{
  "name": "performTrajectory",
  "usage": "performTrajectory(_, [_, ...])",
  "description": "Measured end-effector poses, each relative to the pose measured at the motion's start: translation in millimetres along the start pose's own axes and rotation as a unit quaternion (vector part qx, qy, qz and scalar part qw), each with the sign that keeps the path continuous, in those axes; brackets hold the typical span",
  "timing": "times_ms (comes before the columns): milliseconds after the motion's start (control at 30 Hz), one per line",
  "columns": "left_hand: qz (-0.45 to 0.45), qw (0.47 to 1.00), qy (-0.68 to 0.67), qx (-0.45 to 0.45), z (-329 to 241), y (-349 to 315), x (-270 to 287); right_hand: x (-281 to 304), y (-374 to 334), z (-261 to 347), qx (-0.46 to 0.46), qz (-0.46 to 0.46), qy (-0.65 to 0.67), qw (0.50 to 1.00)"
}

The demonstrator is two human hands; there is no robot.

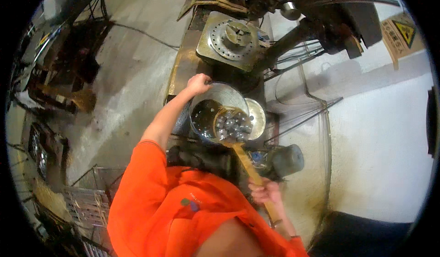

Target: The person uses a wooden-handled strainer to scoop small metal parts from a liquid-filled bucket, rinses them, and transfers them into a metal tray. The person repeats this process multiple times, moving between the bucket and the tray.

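A round metal bucket (231, 92) stands in front of me, with dark liquid and a few bits in its left part. My left hand (199, 84) is closed on the far left of its rim. My right hand (266, 191) grips the long yellow handle of a ladle-like strainer (246, 161), down at the lower right. The strainer's round head is over or inside the bucket's right side; its exact depth I cannot tell. Shiny metal pieces (233, 125), several of them, fill that head. Beside the bucket on the right is a pale round pan or lid (257, 119).
Beyond the bucket stands a machine table with a round drilled plate (233, 39) and a chuck-like part. A dark machine arm (316, 23) hangs at the upper right. A grey cylindrical motor (286, 160) is low on the right, near a white wall (380, 151). Racks (85, 204) stand at left.
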State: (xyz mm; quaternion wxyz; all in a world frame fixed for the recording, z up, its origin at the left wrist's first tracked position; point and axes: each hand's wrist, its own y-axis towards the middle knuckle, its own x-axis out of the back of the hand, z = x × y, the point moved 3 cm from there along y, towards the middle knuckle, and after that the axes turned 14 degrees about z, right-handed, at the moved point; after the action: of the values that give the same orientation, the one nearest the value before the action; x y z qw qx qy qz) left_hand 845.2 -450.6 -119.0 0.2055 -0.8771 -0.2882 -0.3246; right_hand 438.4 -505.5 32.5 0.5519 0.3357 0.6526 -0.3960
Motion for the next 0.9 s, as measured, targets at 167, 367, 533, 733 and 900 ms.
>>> performTrajectory(167, [-0.08,0.965,-0.246,-0.039,46.3,-15.9,8.4,-28.9,-3.8,10.8,0.0,-0.061,-0.006,0.998])
performTrajectory(367, [-0.173,0.862,-0.45,0.16,162.5,-123.9,-15.4,-90.9,-4.1,13.6,0.02,-0.125,-0.059,0.99])
performTrajectory(533, [-0.233,0.842,-0.392,0.288,272.3,-265.3,-86.3,-111.1,-10.0,11.7,0.044,-0.159,-0.078,0.983])
performTrajectory(733, [-0.227,0.779,-0.46,0.36,302.7,-336.7,-138.3,-114.1,4.3,8.5,0.058,-0.131,-0.053,0.988])
performTrajectory(900, [-0.117,0.791,-0.48,0.362,285.8,-298.6,-121.8,-119.0,10.7,5.0,0.082,-0.154,-0.038,0.984])
